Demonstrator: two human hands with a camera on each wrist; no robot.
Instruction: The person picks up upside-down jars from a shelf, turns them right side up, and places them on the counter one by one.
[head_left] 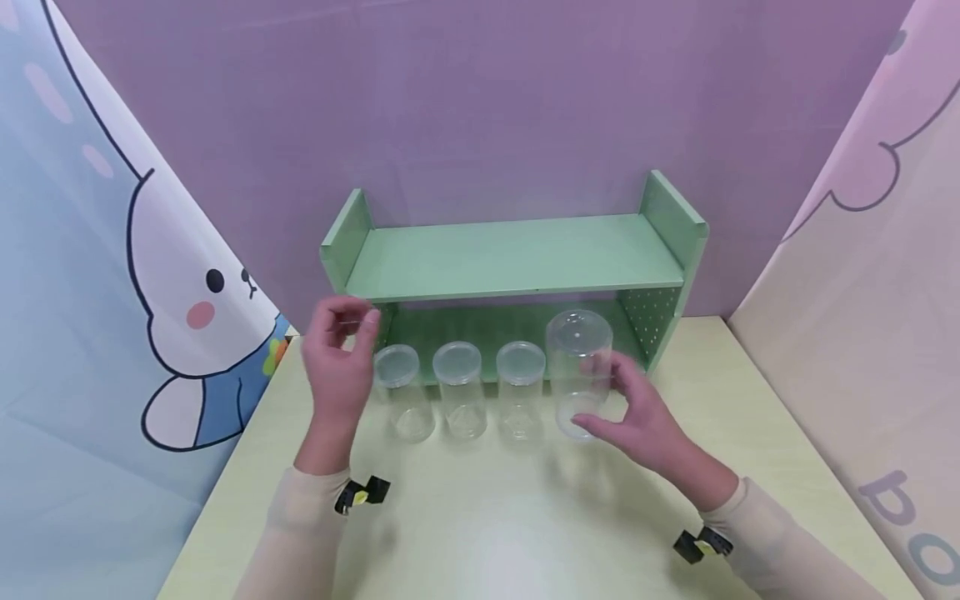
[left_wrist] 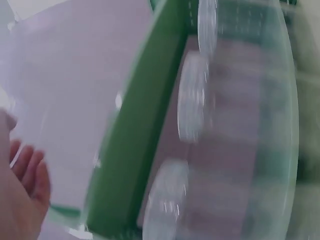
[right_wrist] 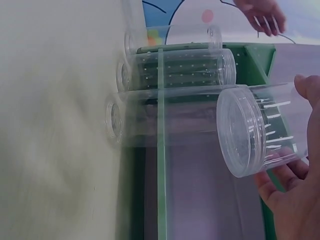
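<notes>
My right hand (head_left: 637,412) grips a clear plastic jar (head_left: 579,367) by its side, with thumb and fingers around it. The right wrist view shows this jar (right_wrist: 242,132) raised off the table, its ringed end facing the tabletop. To its left, three similar clear jars with pale lids stand in a row: the right one (head_left: 521,383), the middle one (head_left: 459,387) and the left one (head_left: 401,383). My left hand (head_left: 341,358) is raised near the left jar, fingers loosely bent and holding nothing. Those bent fingers also appear in the left wrist view (left_wrist: 30,175).
Behind the jars stands a green two-level shelf (head_left: 517,254) with raised side panels, one perforated inside. It sits on a pale wooden table (head_left: 480,517). A purple backdrop (head_left: 495,108) rises behind, and printed cloths hang on the left (head_left: 75,333) and right (head_left: 862,333).
</notes>
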